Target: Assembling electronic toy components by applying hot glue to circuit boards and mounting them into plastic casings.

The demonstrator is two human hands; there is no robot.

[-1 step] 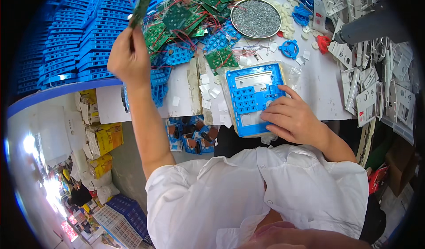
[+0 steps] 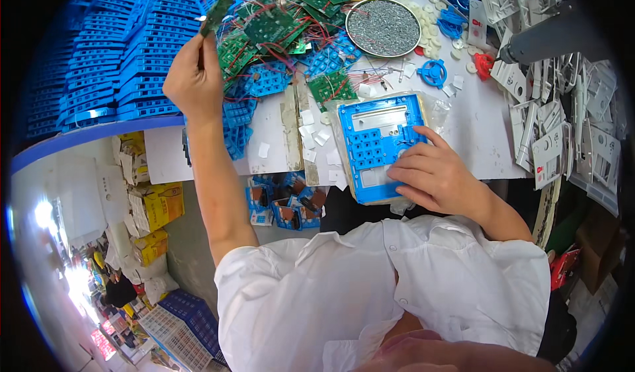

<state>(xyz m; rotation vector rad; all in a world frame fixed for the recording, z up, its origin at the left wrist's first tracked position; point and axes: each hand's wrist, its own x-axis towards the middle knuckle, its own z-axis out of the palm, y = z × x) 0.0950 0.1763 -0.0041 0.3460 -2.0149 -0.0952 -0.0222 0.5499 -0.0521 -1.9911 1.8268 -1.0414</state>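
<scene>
My left hand (image 2: pixel 194 79) is raised at the left, thumb and fingers pinching the lower edge of a green circuit board (image 2: pixel 217 13). The board stands tilted, nearly edge-on, with thin wires about its top. A blue plastic casing (image 2: pixel 367 180) lies face down in front of me, showing a window slot, a block of square key holes and an opening lower down. On its right side rests my right hand (image 2: pixel 433 177), fingers apart and slightly bent. Part of the casing is covered by those fingers. White soft wrapping (image 2: pixel 433 110) shows under and around it.
Stacked blue casings (image 2: pixel 149 61) fill the left. Behind lie wired green boards (image 2: pixel 268 28), blue keypads (image 2: pixel 268 79) and a round tin of small metal parts (image 2: pixel 383 28). A dark tool (image 2: pixel 555 40) juts in from the right above white plastic panels (image 2: pixel 552 147).
My left hand has shifted slightly, and the circuit board in it has tilted a little to the right. My right hand stays on the casing.
</scene>
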